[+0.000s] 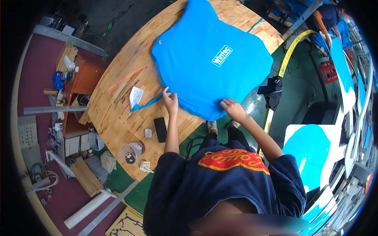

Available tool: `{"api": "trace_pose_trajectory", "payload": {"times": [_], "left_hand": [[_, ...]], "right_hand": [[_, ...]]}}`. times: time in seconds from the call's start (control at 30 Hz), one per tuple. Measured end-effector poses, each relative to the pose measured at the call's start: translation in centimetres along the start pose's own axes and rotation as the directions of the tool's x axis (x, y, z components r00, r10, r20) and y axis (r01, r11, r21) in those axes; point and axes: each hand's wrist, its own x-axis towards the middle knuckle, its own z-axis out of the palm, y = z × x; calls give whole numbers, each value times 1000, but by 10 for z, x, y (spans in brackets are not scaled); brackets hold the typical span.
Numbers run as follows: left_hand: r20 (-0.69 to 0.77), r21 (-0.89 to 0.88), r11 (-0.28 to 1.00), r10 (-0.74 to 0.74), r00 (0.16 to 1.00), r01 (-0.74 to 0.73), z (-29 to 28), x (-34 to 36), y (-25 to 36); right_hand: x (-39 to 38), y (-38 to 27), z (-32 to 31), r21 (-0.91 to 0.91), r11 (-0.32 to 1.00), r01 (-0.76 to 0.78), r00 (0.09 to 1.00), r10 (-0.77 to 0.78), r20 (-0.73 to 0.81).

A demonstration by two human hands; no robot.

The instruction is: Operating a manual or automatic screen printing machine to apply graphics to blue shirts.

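1. 12 o'clock from the chest: bare right hand, fingers curled, on a broad, bright-blue fabric cover.
2. 11 o'clock: bare left hand touching its edge, by a thin blue strap; neither grip can be told.
3. Farther, toward 12, the cover spreads over a pale wooden table; probably light, floppy, best held by edges.

Your cloth is bright blue with a white print. Beneath the cloth, your worktop shows tan wood grain.
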Motion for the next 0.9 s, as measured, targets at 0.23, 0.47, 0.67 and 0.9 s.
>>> {"api": "trace_pose_trajectory", "payload": {"times": [0.23, 0.47, 0.67, 0.9], "left_hand": [[449, 533, 475, 542, 710, -700, -3, 22, 70], [351, 649, 483, 495, 795, -588, 61, -47, 105], [772, 287, 402, 440, 458, -870, 97, -172, 110], [327, 526, 711, 339, 882, -468, 72, -184, 105]], "right_hand": [[-26, -18, -17, 81, 991, -107, 986, 96, 136], [-174, -35, -24, 295, 906, -303, 953, 289, 90], [-401, -34, -94, 549, 506, -665, 460, 857, -232], [-837, -60, -95, 452, -229, -862, -500, 523, -690]]}}
